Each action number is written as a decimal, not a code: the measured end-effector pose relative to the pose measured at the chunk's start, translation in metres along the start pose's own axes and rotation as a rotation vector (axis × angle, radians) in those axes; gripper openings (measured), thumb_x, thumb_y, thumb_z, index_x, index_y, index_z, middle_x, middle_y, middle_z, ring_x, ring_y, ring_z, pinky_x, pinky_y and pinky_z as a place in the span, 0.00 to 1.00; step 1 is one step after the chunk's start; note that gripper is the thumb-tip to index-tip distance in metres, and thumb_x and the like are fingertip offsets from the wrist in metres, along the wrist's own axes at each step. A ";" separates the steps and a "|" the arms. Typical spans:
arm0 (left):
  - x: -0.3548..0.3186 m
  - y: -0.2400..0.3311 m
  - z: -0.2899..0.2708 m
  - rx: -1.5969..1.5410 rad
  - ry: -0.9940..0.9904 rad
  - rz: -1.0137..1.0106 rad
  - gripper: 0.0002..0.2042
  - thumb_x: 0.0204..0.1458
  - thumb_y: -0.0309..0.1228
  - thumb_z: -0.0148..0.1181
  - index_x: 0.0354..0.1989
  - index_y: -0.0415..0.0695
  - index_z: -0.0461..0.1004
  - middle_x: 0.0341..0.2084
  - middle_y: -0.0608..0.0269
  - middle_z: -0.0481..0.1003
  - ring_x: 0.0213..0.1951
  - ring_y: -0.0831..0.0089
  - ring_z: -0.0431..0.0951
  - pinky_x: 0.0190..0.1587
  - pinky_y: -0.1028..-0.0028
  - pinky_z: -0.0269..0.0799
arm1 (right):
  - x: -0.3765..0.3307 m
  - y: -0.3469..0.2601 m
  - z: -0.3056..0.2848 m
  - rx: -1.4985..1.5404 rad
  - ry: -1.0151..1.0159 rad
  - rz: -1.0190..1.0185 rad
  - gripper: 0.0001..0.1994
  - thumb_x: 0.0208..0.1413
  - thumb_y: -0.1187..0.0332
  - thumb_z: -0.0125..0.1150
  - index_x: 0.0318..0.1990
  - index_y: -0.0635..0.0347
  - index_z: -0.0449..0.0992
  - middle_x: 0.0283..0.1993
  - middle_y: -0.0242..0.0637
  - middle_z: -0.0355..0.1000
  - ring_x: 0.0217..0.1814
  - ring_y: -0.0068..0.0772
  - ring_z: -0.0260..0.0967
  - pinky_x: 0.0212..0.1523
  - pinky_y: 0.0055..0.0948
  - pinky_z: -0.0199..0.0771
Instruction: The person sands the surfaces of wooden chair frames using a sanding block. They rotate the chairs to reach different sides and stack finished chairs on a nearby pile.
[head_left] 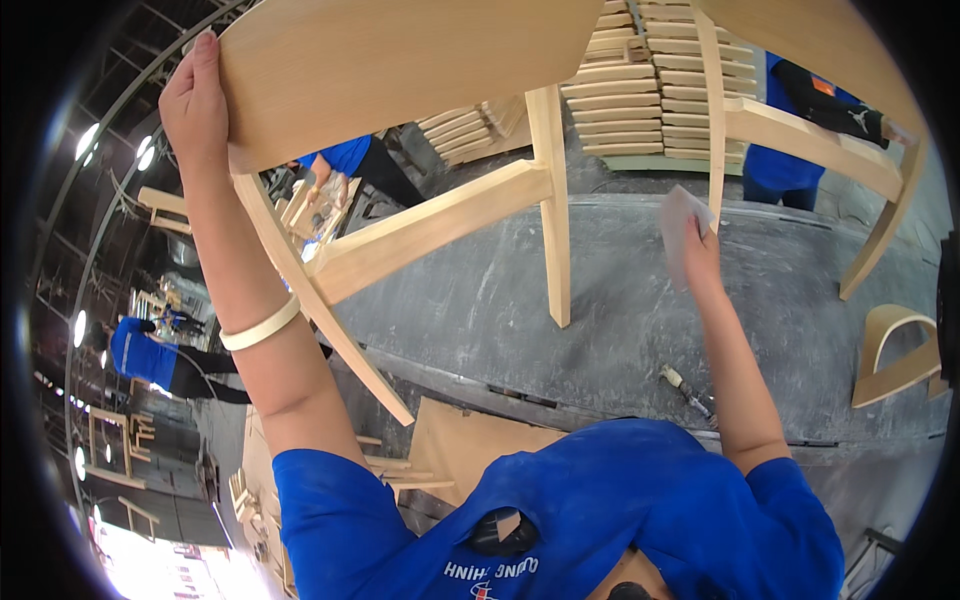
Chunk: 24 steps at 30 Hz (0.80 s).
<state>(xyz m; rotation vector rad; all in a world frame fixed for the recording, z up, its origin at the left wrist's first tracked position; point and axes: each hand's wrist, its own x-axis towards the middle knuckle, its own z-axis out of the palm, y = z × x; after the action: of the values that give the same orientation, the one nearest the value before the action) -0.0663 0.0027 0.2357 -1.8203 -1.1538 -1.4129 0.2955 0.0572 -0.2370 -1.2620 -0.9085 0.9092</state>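
Observation:
At the upper left, my left hand (195,115) grips the edge of a bare wooden chair's broad, curved panel (400,75). Below the panel, the chair's legs (555,230) and cross rail (430,225) slant over the grey work surface; one leg reaches past its near edge. On the right, my right hand (703,260) pinches a thin, pale grey sheet (682,230) that looks like sandpaper. That sheet is apart from the chair and close to the leg of a second wooden chair (800,135).
The grey work surface (620,290) carries a tool with a pale tip (690,390) and a curved wooden piece (895,355). Stacked wooden parts (615,105) stand behind. Co-workers in blue (785,170) are at the far right, far middle and left (145,350). Cardboard (470,445) lies below.

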 end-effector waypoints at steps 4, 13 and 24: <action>0.007 0.016 -0.013 0.144 -0.109 -0.095 0.23 0.58 0.49 0.56 0.44 0.39 0.79 0.31 0.69 0.77 0.37 0.82 0.71 0.44 0.79 0.66 | -0.014 0.026 -0.015 -0.041 -0.087 0.135 0.26 0.63 0.53 0.50 0.53 0.71 0.70 0.46 0.45 0.74 0.48 0.32 0.70 0.49 0.29 0.68; 0.011 0.085 -0.009 0.176 -0.477 0.174 0.14 0.58 0.38 0.54 0.39 0.38 0.77 0.29 0.60 0.78 0.33 0.76 0.75 0.39 0.72 0.69 | -0.084 -0.016 -0.012 0.284 -0.641 0.355 0.23 0.64 0.57 0.50 0.56 0.69 0.68 0.53 0.43 0.71 0.53 0.34 0.69 0.52 0.33 0.69; 0.012 0.103 0.059 0.588 -0.346 0.305 0.13 0.49 0.26 0.52 0.43 0.41 0.75 0.40 0.48 0.77 0.45 0.52 0.77 0.50 0.60 0.73 | -0.253 -0.116 0.038 0.354 -1.602 0.282 0.23 0.63 0.62 0.53 0.62 0.59 0.61 0.55 0.39 0.69 0.57 0.30 0.65 0.57 0.33 0.66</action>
<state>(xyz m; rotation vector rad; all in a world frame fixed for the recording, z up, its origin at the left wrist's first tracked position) 0.0532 0.0062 0.2376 -1.7343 -1.2243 -0.5183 0.1726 -0.1727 -0.1326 -0.1131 -1.6364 2.2604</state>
